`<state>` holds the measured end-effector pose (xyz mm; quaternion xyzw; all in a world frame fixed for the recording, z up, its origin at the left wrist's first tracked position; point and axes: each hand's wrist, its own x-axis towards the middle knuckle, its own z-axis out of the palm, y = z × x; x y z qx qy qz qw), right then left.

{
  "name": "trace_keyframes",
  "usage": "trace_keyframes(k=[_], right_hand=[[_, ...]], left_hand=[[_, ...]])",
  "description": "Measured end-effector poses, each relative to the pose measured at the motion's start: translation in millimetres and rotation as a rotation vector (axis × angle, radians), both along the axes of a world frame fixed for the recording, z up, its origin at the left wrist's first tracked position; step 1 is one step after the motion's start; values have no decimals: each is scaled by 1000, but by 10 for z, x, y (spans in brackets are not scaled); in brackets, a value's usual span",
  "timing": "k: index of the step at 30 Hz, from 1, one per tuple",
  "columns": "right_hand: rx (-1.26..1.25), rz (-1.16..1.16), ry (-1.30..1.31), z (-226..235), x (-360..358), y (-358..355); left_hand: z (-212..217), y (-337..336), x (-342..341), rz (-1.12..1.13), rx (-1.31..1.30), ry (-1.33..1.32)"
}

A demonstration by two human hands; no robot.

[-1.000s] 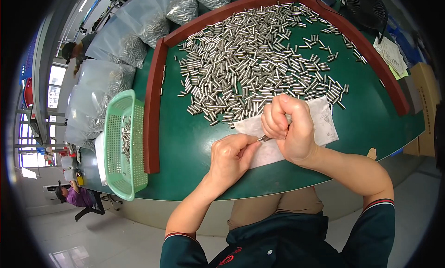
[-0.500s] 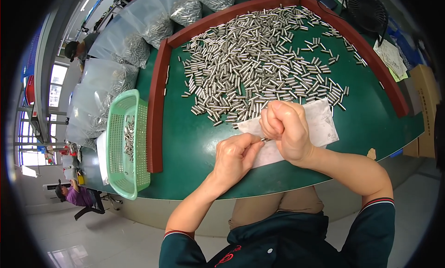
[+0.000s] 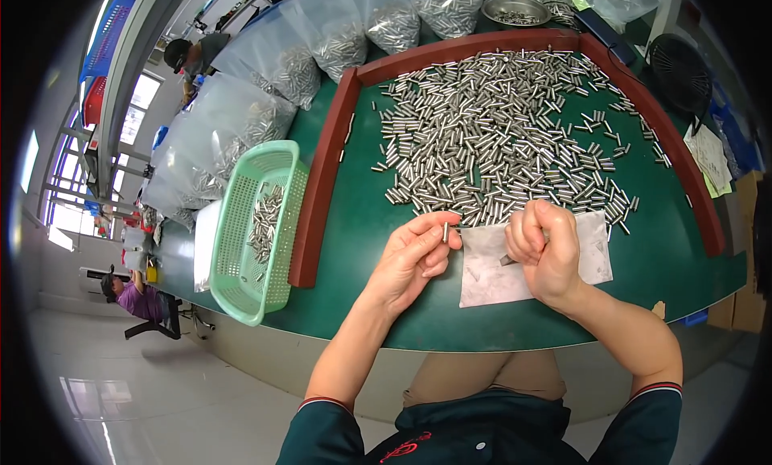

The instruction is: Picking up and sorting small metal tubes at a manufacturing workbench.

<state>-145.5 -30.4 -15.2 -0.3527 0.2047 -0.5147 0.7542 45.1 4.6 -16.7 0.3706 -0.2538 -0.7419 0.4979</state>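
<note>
Between the thumb and fingertips of my left hand (image 3: 402,264) a small shiny metal pin (image 3: 446,232) stands nearly upright. My right hand (image 3: 551,252) is closed in a fist over a stained white cloth (image 3: 482,284). A short grey tip (image 3: 506,261) pokes out of the fist's lower left side; the rest of that thing is hidden by the fingers. Beyond both hands, a wide heap of similar metal pins (image 3: 482,135) is spread on the green tabletop (image 3: 378,296).
A dark red wooden border (image 3: 323,183) frames the heap. Left of it stands a light green plastic basket (image 3: 277,284) with some pins inside. Clear bags of pins (image 3: 281,71), a metal bowl (image 3: 516,13) and a black fan (image 3: 679,71) line the edges. Two other people are farther left.
My hands have drawn apart; the left now holds the pin up, away from the right fist. The view has shifted, so the table's things appear farther right and lower.
</note>
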Motion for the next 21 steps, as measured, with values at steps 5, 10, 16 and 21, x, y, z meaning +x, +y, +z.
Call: trace_keyframes(k=[5, 10, 16, 21], right_hand=[[25, -4, -7, -18, 1, -22], [46, -5, -20, -6, 12, -30], [70, -9, -20, -28, 2, -49], [69, -12, -24, -21, 10, -52]], left_hand=[[55, -2, -24, 50, 37, -53], [5, -20, 144, 173, -119, -274], [-61, -19, -25, 283, -630, -1621], [-107, -51, -14, 229, -677, -1674]])
